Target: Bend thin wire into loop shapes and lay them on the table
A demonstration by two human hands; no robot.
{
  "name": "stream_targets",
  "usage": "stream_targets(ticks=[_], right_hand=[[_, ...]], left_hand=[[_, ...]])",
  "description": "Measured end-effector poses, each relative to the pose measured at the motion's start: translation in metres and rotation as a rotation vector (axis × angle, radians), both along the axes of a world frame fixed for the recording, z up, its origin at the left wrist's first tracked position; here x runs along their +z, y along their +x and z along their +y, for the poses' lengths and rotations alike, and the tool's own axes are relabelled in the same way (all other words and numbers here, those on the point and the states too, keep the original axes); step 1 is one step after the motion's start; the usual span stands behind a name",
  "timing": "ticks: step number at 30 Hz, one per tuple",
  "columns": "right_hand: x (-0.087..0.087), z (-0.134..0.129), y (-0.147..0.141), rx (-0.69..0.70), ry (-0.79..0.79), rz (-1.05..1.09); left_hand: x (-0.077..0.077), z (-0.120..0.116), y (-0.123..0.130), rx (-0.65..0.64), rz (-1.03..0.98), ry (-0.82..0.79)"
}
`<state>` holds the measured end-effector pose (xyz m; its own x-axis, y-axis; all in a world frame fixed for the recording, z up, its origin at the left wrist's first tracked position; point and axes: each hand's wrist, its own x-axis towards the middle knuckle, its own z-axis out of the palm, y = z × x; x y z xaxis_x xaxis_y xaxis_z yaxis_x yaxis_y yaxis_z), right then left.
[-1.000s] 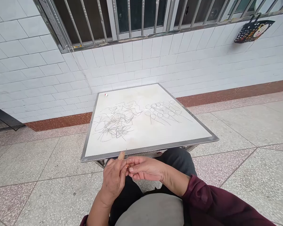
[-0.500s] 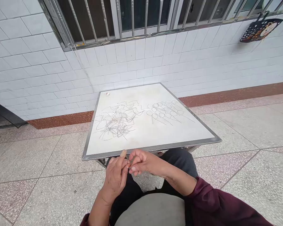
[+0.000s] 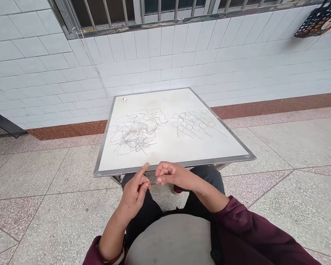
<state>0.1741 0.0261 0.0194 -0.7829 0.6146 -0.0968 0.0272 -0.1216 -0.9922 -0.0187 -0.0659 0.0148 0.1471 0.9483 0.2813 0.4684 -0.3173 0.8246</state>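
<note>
My left hand [image 3: 134, 192] is in front of the table's near edge, its thumb and a bent finger pinched together on what looks like a thin wire, faint against the floor. Its index finger points up and away, with a tan covering on the tip. Facing it a small gap to the right, my right hand [image 3: 173, 175] has its fingers curled and thumb pressed in; what lies between them is too small to make out. Beyond, on the white table [image 3: 165, 156], lie a tangle of thin dark wires [image 3: 138, 138] at left and several wires with looped ends [image 3: 194, 123] at right.
A small white and red item [image 3: 124, 99] sits at the table's far left corner. Behind stands a white tiled wall [image 3: 160, 70] with a barred window [image 3: 151, 16]. A dotted bag [image 3: 317, 22] hangs at upper right. My knees are under the table's near edge.
My hands were together, fingertips touching; now they are apart with a small gap. The view has tilted down a little. The wires on the table look unmoved.
</note>
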Motion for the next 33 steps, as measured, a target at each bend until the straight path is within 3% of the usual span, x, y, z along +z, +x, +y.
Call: stream_targets(ticks=[4, 10, 16, 21, 28, 33], right_hand=[[0.004, -0.004, -0.003, -0.084, 0.349, -0.138], [0.000, -0.004, -0.006, -0.117, 0.691, -0.264], [-0.004, -0.006, -0.013, -0.044, 1.086, -0.345], [-0.010, -0.008, -0.019, -0.015, 1.110, -0.327], [-0.015, -0.009, -0.019, 0.013, 0.936, -0.328], [-0.019, -0.010, -0.018, 0.010, 0.875, -0.298]], left_hand=[[0.002, 0.000, 0.006, 0.040, -0.104, -0.118], [0.002, 0.001, 0.007, 0.048, -0.145, -0.164], [-0.001, 0.004, 0.006, 0.106, -0.135, -0.156], [-0.004, 0.006, 0.006, 0.117, -0.089, -0.142], [-0.013, 0.006, 0.005, 0.094, 0.029, -0.143], [-0.016, 0.007, 0.002, 0.048, 0.008, -0.171]])
